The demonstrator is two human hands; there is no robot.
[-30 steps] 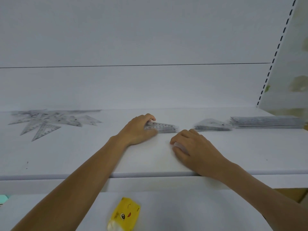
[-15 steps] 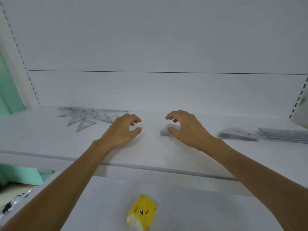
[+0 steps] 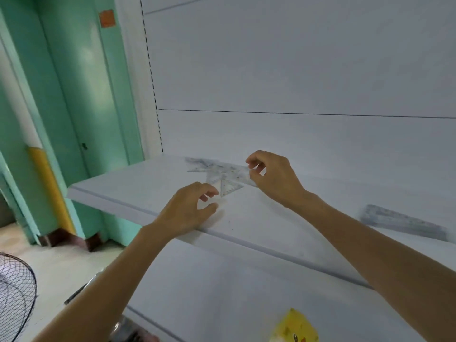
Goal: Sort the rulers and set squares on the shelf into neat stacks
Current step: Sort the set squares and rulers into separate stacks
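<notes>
The loose pile of clear set squares (image 3: 214, 170) lies in a scatter at the far left end of the shelf (image 3: 123, 191), close to the back panel. One small triangular set square (image 3: 229, 187) sticks out towards the shelf's front edge. The person's right hand (image 3: 272, 180) is at the pile's right side, with thumb and curled fingertips pinching the edge of a clear set square (image 3: 243, 174) there. The plastic is blurred, so I can't make out its full shape. The left hand (image 3: 188, 209) hovers over the shelf just in front of the pile, fingers loosely curled, thumb and forefinger apart, holding nothing that I can see. Well off to the right, a flat stack of rulers (image 3: 404, 222) sits on the same shelf. On the shelf below lies a yellow packet (image 3: 296, 327). To the left are a green wall (image 3: 74, 95) and, low down, a wire fan guard (image 3: 14, 297).
</notes>
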